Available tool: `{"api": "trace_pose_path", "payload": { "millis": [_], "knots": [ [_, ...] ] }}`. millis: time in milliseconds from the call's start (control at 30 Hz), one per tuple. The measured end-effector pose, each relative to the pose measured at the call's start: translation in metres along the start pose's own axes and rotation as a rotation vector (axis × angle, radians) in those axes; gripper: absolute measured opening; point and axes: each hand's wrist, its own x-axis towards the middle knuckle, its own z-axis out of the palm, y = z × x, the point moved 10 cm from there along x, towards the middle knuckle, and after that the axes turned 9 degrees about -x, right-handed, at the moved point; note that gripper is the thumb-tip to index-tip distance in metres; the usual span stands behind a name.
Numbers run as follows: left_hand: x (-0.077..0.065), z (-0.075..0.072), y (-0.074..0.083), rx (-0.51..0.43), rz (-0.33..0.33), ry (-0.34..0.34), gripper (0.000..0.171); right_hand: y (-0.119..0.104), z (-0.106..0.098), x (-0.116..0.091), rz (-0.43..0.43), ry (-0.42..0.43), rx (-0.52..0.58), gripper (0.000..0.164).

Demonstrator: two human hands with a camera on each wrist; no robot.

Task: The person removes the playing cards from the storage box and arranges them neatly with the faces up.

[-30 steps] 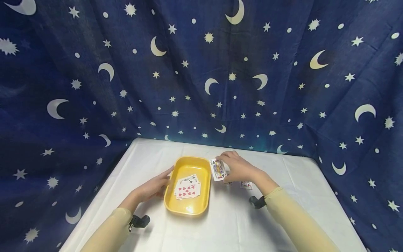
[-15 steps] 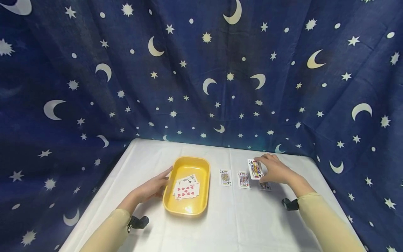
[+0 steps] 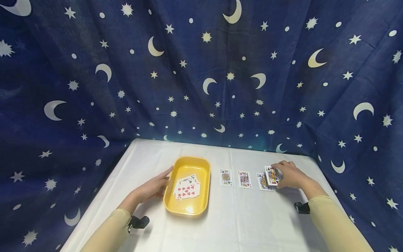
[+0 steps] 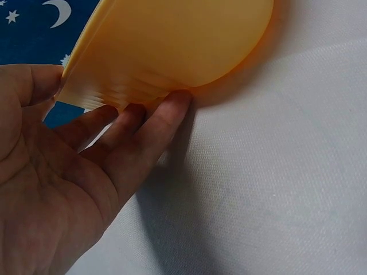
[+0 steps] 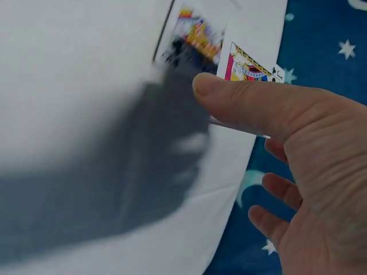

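Note:
My right hand (image 3: 292, 175) pinches a club face card (image 3: 272, 175) between thumb and fingers at the right of the table. The right wrist view shows the thumb on the front of this card (image 5: 248, 64), its lower part hidden behind the thumb. Just left of it lies another face card (image 3: 263, 181), partly overlapped in the head view. Further left, a diamond face card (image 3: 244, 180) and a spade face card (image 3: 226, 177) lie face up in a row. My left hand (image 3: 153, 186) touches the outside of the yellow tray (image 4: 172, 46), fingers extended against its wall, thumb at the rim.
Inside the tray (image 3: 187, 160) lies a small loose pile of cards with a heart card (image 3: 185, 191) on top. White cloth (image 3: 242, 224) covers the table. A dark blue curtain (image 3: 189, 87) with moons and stars hangs behind and at the sides.
My right hand has carried the held card rightward from beside the tray, past the row, and lowered it beside the rightmost card. The row is now uncovered. The left hand stays at the tray.

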Motion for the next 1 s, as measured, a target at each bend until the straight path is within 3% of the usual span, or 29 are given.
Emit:
{"api": "trace_pose_path", "payload": {
  "millis": [633, 1000],
  "knots": [
    [0.001, -0.002, 0.000, 0.024, -0.008, 0.031, 0.068, 0.040, 0.031, -0.007, 0.104, -0.142, 0.074, 0.090],
    [0.001, -0.004, -0.002, 0.044, -0.018, 0.044, 0.067, 0.043, 0.036, -0.008, 0.152, -0.205, 0.091, 0.088]
  ]
}}
